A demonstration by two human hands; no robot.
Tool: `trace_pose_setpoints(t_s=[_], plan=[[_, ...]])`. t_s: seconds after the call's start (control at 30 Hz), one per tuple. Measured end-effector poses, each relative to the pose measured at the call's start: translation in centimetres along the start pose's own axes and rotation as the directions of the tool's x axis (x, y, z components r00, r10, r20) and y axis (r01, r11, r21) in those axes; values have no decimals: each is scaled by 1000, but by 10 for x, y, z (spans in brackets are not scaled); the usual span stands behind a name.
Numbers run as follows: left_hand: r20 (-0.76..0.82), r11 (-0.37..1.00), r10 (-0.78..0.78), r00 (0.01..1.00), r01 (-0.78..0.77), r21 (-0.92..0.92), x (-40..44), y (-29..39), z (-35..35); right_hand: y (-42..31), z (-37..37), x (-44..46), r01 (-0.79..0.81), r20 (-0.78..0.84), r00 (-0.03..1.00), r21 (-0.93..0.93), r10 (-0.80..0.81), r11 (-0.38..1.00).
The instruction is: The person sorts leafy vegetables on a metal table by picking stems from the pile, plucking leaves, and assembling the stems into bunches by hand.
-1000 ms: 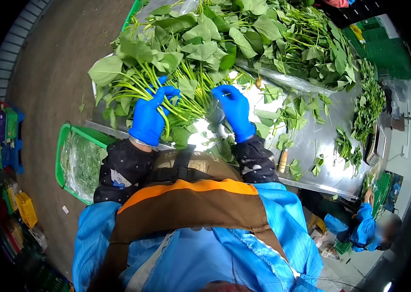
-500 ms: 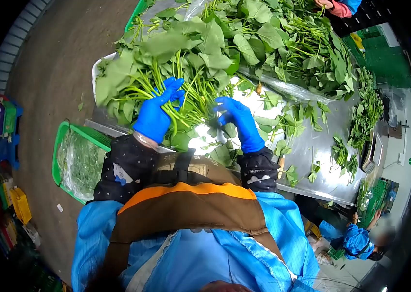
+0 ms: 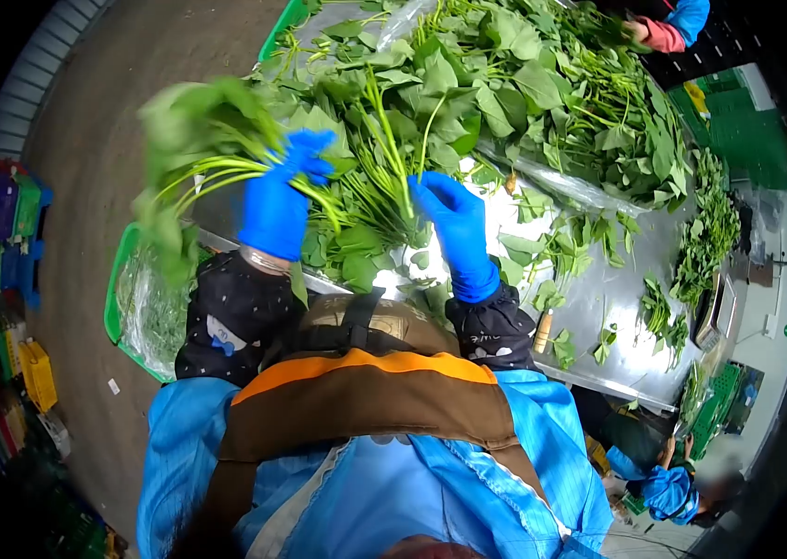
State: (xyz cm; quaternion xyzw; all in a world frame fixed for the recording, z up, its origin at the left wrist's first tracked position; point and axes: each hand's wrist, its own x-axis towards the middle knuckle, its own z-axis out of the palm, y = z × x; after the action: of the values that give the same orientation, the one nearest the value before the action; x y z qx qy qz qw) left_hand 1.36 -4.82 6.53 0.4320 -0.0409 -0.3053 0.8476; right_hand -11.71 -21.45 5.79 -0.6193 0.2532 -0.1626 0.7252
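My left hand (image 3: 277, 210), in a blue glove, is closed around a bunch of leafy green stems (image 3: 212, 168). Its leaves fan out to the left, blurred by motion, and cut ends poke out toward the right. My right hand (image 3: 459, 233), also blue-gloved, has thumb and fingers pinched at a leafy green stem (image 3: 388, 130) that rises upward from its fingertips. Between the hands, more loose stems (image 3: 366, 186) lie on the metal table (image 3: 622, 321). A large heap of leafy greens (image 3: 542, 79) spreads beyond them.
A green crate (image 3: 116, 298) lined with clear plastic stands at lower left. A wooden handle (image 3: 542, 331) lies near the table's front edge, with scattered sprigs (image 3: 659, 307) to the right. Another person's hand (image 3: 637, 31) reaches in at top right; a co-worker (image 3: 668, 494) is at lower right.
My left hand has lifted leftward, carrying the bunch away from the other stems and over the table's left edge. My right hand has moved slightly and now pinches a stem.
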Motion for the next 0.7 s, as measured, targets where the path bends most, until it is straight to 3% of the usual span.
trace_pose_setpoints(t_s=[0.03,0.07,0.13,0.17,0.2,0.27,0.37,0.43,0.53,0.57,0.6,0.63,0.67,0.7], plan=[[105,980,-168,980,178,-94,-1,-13,-8,-1,-2,-5,20,-7,1000,-81,-21,997],[53,937,-334,941,338,-92,-9,-18,4,0,-5,-10,40,-16,999,-163,-43,986],[140,952,-288,947,299,-63,-13,-36,13,7,-8,-16,102,1,994,-272,-106,957],[99,928,-325,941,337,-159,-13,-38,19,11,-10,-20,145,22,989,-294,-146,945],[134,925,-344,929,360,-122,-9,-37,20,15,-12,-25,191,39,981,-314,-188,930],[184,881,-424,887,451,-140,-1,-35,25,17,-11,-31,96,72,995,-374,-75,922],[267,850,-477,838,517,-102,10,-45,21,14,-9,-41,213,176,973,-454,-147,865],[249,894,-431,867,448,-10,11,-46,20,18,-13,-39,269,254,953,-475,-163,838],[146,951,-245,958,267,-157,30,-51,-2,-5,-32,-55,218,465,878,-174,-115,960],[173,922,-208,963,252,-293,34,-47,-12,-2,-44,-67,194,329,929,-42,-170,980],[110,925,-198,974,223,-309,32,-36,-7,-8,-50,-65,49,130,986,354,-101,934],[166,917,-202,965,246,-315,29,-31,-3,-13,-57,-63,72,-75,997,709,-27,701],[223,910,-204,953,269,-317,24,-26,1,-11,-64,-51,168,-173,984,815,-45,554],[262,899,-223,939,302,-318,14,-20,12,5,-70,-43,121,-178,984,625,-10,771]])
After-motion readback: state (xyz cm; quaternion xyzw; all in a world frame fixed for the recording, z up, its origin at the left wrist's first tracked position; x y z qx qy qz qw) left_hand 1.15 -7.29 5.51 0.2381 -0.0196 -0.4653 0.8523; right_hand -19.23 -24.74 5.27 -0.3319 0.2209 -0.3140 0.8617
